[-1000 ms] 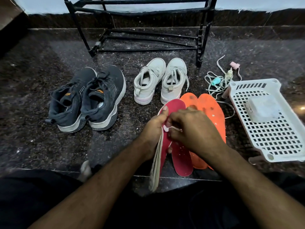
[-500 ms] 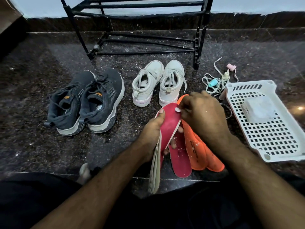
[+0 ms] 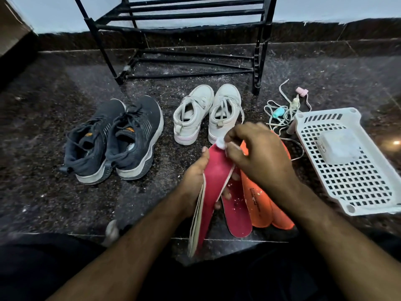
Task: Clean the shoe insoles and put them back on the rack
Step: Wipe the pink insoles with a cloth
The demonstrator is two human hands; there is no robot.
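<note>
The red insole (image 3: pixel 217 170) stands tilted on edge in my left hand (image 3: pixel 195 183), fingers curled round its sides, nearer me than the white shoes (image 3: pixel 206 114). My right hand (image 3: pixel 258 155) hovers over its top end, fingertips pinching a small white wad (image 3: pixel 221 142) against the tip. Beside the held insole on the right, a second red insole (image 3: pixel 238 211) and orange insoles (image 3: pixel 260 205) lie flat.

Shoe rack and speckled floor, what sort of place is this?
Probably a home entryway or shoe corner, seen from the floor. A black metal shoe rack stands against the wall on a dark polished stone floor, with grey sneakers and white sneakers set before it.
</note>
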